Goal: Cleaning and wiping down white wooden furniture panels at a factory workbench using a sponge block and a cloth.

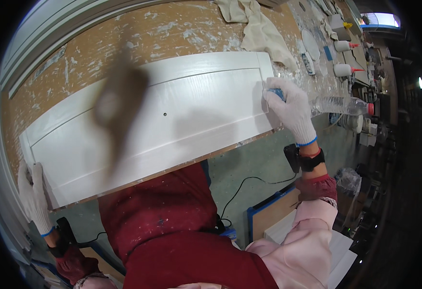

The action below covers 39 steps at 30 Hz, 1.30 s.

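Note:
A white drawer front or door panel (187,106), with a framed border and one small hole, lies across the paint-spattered bench in front of me. My left hand (32,197), in a white knit glove, is at the panel's left end, its fingers stretched out along the edge and touching it. At the right end my right hand (292,107), gloved the same way, is closed around a small blue piece (277,93) against the panel's edge. Most of that piece is hidden by the fingers, so its kind does not show.
A blurred brown object (119,101) hangs close before the view, covering part of the panel. Beyond the panel lies a cream cloth (264,38). To the right are a clear plastic bottle (341,105) and white red-tipped squeeze bottles (342,70). A black cable (249,179) runs below the bench.

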Available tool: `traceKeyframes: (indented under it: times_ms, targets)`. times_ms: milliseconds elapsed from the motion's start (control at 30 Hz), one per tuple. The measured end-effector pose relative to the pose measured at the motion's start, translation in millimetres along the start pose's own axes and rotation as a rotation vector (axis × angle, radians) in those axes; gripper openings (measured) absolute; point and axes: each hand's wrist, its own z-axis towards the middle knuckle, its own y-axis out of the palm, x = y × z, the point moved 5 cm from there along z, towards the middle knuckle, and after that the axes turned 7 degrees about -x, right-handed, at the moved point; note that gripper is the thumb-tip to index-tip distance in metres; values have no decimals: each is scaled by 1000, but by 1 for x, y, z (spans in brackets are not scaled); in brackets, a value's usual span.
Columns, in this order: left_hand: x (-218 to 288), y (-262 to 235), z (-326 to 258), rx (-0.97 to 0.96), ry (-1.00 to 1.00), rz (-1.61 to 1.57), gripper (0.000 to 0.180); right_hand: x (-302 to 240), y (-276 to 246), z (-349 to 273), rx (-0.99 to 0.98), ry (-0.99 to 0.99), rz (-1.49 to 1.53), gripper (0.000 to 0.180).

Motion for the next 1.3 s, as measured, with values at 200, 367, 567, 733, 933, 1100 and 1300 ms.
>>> traceKeyframes:
  times_ms: [200, 367, 567, 733, 933, 1100, 1300]
  targets:
    - [-1, 1, 0, 3, 0, 6, 68, -6, -6, 6, 19, -85, -74, 22]
    - [-4, -1, 0, -8, -7, -7, 68, -3, -4, -17, -139, 127, -24, 26]
    - [4, -1, -1, -7, 54, -53, 66, 10, -7, -33, -253, 334, 489, 27]
    - [-1, 7, -7, -102, -7, -189, 62, 14, -9, -36, -128, 291, 395, 26]
    - [1, -10, -31, -246, -41, -304, 61, -3, -11, -38, -15, 315, 294, 30]
    - [0, -7, -38, -298, -72, -404, 56, 1, -2, -40, 17, 443, 342, 31]
    - [-15, -5, -34, -232, -129, -498, 47, 4, 8, -46, 23, 623, 425, 31]
